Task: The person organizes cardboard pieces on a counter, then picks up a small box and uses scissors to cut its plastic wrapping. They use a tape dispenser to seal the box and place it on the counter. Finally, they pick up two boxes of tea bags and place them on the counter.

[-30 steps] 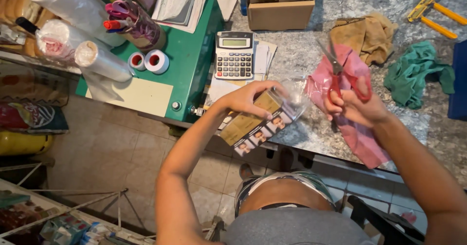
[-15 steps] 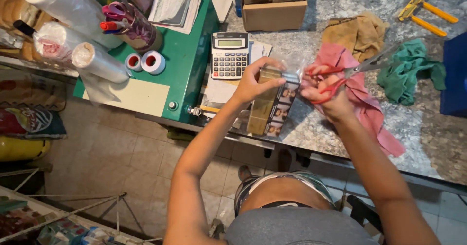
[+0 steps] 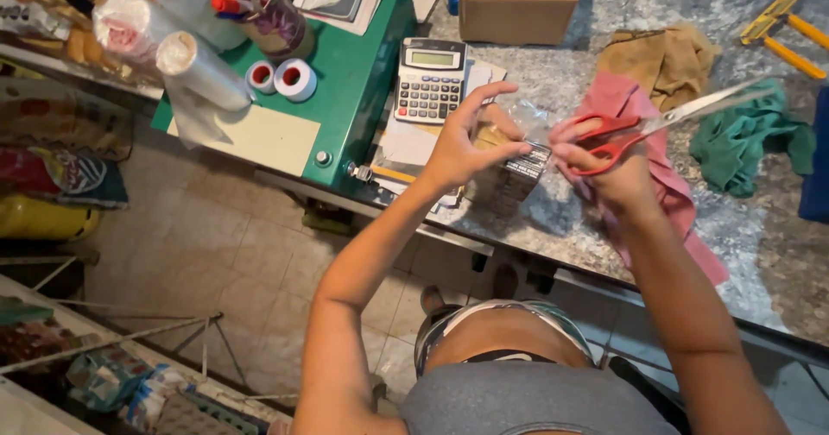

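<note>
My left hand (image 3: pixel 466 141) pinches the top of a clear plastic packet (image 3: pixel 515 166) of brown bars, held upright over the grey stone counter (image 3: pixel 570 219). My right hand (image 3: pixel 604 166) grips red-handled scissors (image 3: pixel 656 124), blades pointing up and right, and its fingers also touch the packet's right edge. A pink cloth (image 3: pixel 669 193) lies under the right hand.
A calculator (image 3: pixel 430 81) sits on papers beside a green machine (image 3: pixel 345 98) with two tape rolls (image 3: pixel 278 78) and plastic film rolls (image 3: pixel 203 72). A cardboard box (image 3: pixel 516 8), tan cloth (image 3: pixel 661 55), green cloth (image 3: pixel 751 137) and yellow tool (image 3: pixel 786 29) lie on the counter.
The packet has swung from lying slanted to upright between both hands. The right hand lifted off the pink cloth with the scissors, whose blades now point out to the right.
</note>
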